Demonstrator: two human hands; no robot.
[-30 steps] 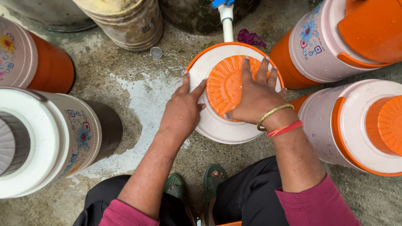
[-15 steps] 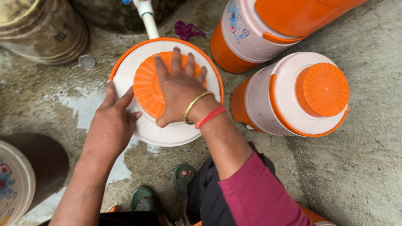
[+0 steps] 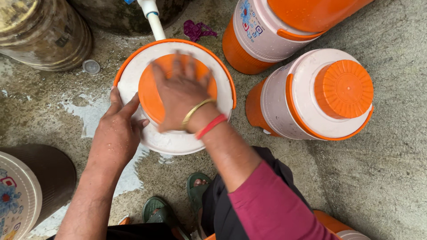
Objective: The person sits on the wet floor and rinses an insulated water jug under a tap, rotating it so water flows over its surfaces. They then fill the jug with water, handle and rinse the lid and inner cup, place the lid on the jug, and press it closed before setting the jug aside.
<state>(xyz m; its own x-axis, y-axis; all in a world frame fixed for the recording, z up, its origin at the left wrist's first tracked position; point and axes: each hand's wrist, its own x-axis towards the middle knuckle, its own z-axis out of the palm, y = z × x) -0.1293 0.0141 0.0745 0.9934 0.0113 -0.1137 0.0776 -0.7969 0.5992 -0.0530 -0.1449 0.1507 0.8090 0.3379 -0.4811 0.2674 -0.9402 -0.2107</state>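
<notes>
A white insulated jug with an orange rim point(image 3: 133, 66) stands upright on the wet concrete in the middle. Its round ribbed orange lid point(image 3: 149, 91) sits on the top. My right hand point(image 3: 180, 95) lies flat over the lid, fingers spread and blurred, with a gold bangle and a red thread at the wrist. My left hand point(image 3: 116, 133) grips the jug's left edge, thumb on the white top.
A second jug with an orange lid point(image 3: 342, 89) stands right, a third point(image 3: 267, 31) lies behind it. A white pipe point(image 3: 153, 20) reaches down at the top. A dirty bucket point(image 3: 40, 31) and small cap point(image 3: 91, 66) are top left; another jug point(image 3: 26, 191) bottom left.
The view has swung left to right across the jugs. My right hand has turned on the orange lid, fingers now pointing up. My left hand stays on the jug's edge.
</notes>
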